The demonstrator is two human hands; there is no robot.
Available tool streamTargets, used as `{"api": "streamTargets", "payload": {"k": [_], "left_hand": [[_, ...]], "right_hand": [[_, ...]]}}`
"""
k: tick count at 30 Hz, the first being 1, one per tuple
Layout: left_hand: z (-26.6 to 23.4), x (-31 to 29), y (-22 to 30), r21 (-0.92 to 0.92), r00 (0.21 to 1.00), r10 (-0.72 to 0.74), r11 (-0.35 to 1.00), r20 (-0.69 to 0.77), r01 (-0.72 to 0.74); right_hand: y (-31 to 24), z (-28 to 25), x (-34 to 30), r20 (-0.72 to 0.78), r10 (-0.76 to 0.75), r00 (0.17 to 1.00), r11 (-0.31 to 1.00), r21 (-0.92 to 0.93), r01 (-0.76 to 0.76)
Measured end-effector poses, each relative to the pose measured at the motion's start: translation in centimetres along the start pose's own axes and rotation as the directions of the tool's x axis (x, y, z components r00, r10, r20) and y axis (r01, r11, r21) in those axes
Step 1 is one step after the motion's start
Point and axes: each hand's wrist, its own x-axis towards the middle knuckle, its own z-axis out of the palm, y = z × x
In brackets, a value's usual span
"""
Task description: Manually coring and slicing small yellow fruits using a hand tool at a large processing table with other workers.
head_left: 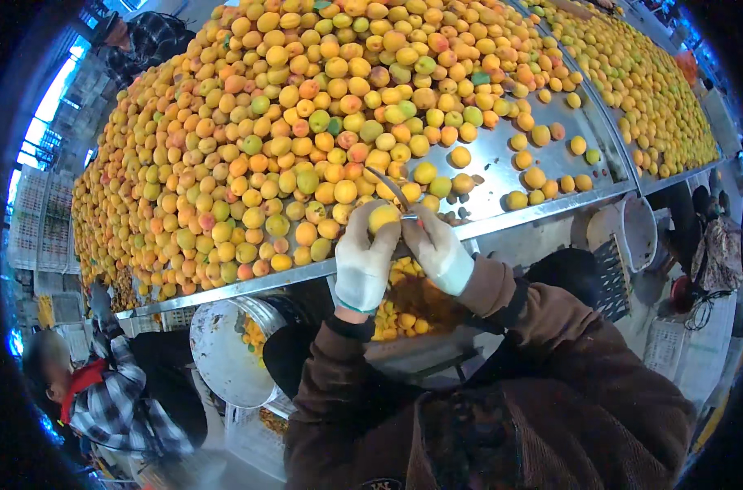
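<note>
My left hand (360, 263), in a white glove, grips a yellow apricot (383, 218) between thumb and fingers. A curved-blade knife (393, 189) is in my gloved right hand (441, 255), its blade pointing up and left beside the fruit. Whether the edge touches the apricot, I cannot tell. Both hands meet just at the table's metal rim (543, 211). Beyond them a large heap of apricots (290, 122) covers most of the metal table (492, 167). Below my hands, apricot pieces (400, 322) lie in a container, partly hidden by my forearms.
To the left stands a pale round tub (224, 355) with some fruit inside. A co-worker in a checked shirt (126, 400) sits beyond it; another person (155, 41) is at the far left. A white bucket (638, 233) and a pale crate (665, 343) stand at the right.
</note>
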Motion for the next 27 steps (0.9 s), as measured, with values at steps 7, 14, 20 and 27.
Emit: {"api": "streamTargets", "payload": {"k": [7,14,20,27], "left_hand": [[-0.1,1.1,-0.3,-0.275,0.981,-0.164,0.953,-0.105,0.13],[-0.6,0.7,-1.4,-0.721,0.993,-0.095,0.682,0.072,0.117],[0.2,0.6,-1.1,-0.687,0.99,-0.132,0.715,0.051,0.131],[0.7,0.4,-0.9,-0.733,0.992,-0.121,0.674,0.015,0.094]], "right_hand": [[-0.5,-1.9,1.7,0.083,0.013,0.996,0.935,-0.354,0.017],[-1.6,0.1,-0.2,0.061,-0.013,0.998,1.0,0.011,0.013],[-0.4,0.2,-0.3,0.106,0.045,0.993,0.999,-0.028,-0.043],[0.7,1.0,-0.7,0.058,-0.022,0.998,0.994,-0.107,0.029]]}}
